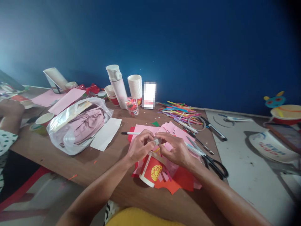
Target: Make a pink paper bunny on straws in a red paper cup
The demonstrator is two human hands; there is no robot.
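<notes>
My left hand [141, 145] and my right hand [174, 147] meet above a red paper cup [154, 171] with a yellow emblem. Both hands' fingers are closed around a small, clear, shiny piece [157, 142], too small to name for certain. The cup leans tilted just beneath my fingers, its mouth partly hidden by them. Under it lie pink paper sheets [185, 133] and a cut orange-red sheet [175, 182]. A white marker [130, 133] sticks out beside my left hand. Black-handled scissors [213, 163] rest to the right of my right hand.
Colourful pipe cleaners [178, 110] lie at the back, near a cutter knife [215, 128]. A white bottle [118, 88] and stacked paper cups [135, 88] stand along the wall. At left are a plastic bag [68, 142] holding pink cloth and another person's arm [10, 114].
</notes>
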